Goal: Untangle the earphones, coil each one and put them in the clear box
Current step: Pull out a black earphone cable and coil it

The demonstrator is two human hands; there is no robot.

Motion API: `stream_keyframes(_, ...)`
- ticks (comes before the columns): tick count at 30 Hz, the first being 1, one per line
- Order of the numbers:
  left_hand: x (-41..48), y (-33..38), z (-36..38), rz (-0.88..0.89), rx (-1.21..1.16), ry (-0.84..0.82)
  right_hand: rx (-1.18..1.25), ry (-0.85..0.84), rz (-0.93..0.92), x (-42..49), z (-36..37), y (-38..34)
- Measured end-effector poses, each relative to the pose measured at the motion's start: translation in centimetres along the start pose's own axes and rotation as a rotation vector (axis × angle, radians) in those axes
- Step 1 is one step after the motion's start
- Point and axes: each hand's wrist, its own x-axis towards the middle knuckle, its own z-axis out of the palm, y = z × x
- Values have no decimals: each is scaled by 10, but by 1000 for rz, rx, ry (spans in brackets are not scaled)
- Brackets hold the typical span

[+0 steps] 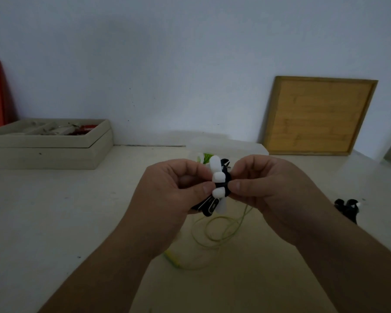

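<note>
Your left hand (167, 190) and right hand (264, 184) met above the tabletop (54, 222), each pinching the black earphone coil (225, 175) between thumb and curled fingers. White wrap (219, 176) crossed the coil in bands; whether it was a tie or part of the earphone I could not tell.

You appeared to be securing this coil. The step called for 1 hand to keep the loops squeezed flat while the other drew the wrap snug, so no loop could spring loose. A firm, short pinch close to the wrap looked wiser than a grip at the dangling end.

Below your hands the green earphone cable (172, 258) lay in loose loops on the tabletop, not yet coiled. Just behind your hands stood the clear box (253, 149), with something green and white inside. A 2nd black bundle (348, 207) lay off to your right. Farther back, a beige box (50, 152) sat at the left, and a wooden tray (318, 116) leaned on the wall.
</note>
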Motion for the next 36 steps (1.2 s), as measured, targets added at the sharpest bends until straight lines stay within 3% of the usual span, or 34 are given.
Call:
stream_keyframes(15,0,0,-4,-62,19,-13,-395,-24,-174,-2,-3,1)
stream_keyframes(20,0,-3,-3,-27,52,7,-427,5,-181,-2,1,4)
stream_keyframes(25,0,-8,1,-12,60,28,-352,52,-104,0,1,6)
stream_keyframes(29,1,-13,5,-127,36,-7,-348,89,-42,4,-2,11)
stream_keyframes(33,0,-20,4,-189,133,0,-417,-11,26,3,-8,8)
stream_keyframes(36,2,-22,0,-227,134,85,-637,166,-49,10,-24,3)
